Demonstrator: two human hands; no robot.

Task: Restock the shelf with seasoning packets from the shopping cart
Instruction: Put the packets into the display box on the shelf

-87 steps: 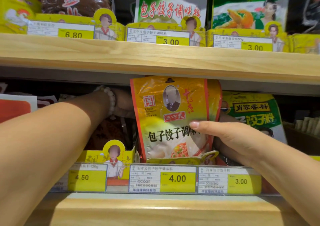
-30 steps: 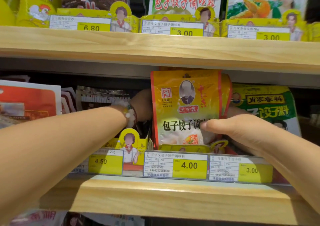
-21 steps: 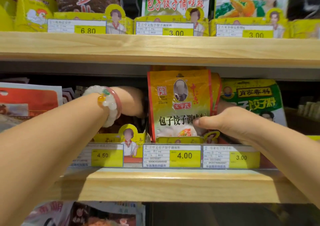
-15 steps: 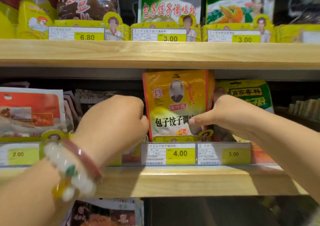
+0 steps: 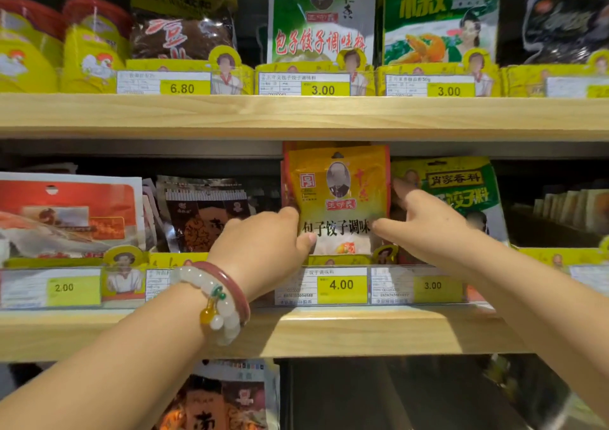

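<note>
On the middle shelf (image 5: pixel 296 327), the yellow seasoning packet (image 5: pixel 339 199) stands upright above the 4.00 price tag (image 5: pixel 341 285), left hand (image 5: pixel 263 248) now at its front edge, fingers curled, right hand (image 5: pixel 425 228) fingers spread pinching its side; seating it looks nearly finished, so next release gently.

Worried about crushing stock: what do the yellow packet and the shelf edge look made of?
Yellow packet: looks like thin glossy plastic film; it shows wrinkles and sheen, so probably soft. Shelf edge: pale wood or wood-look board, matte, with visible grain.
</note>
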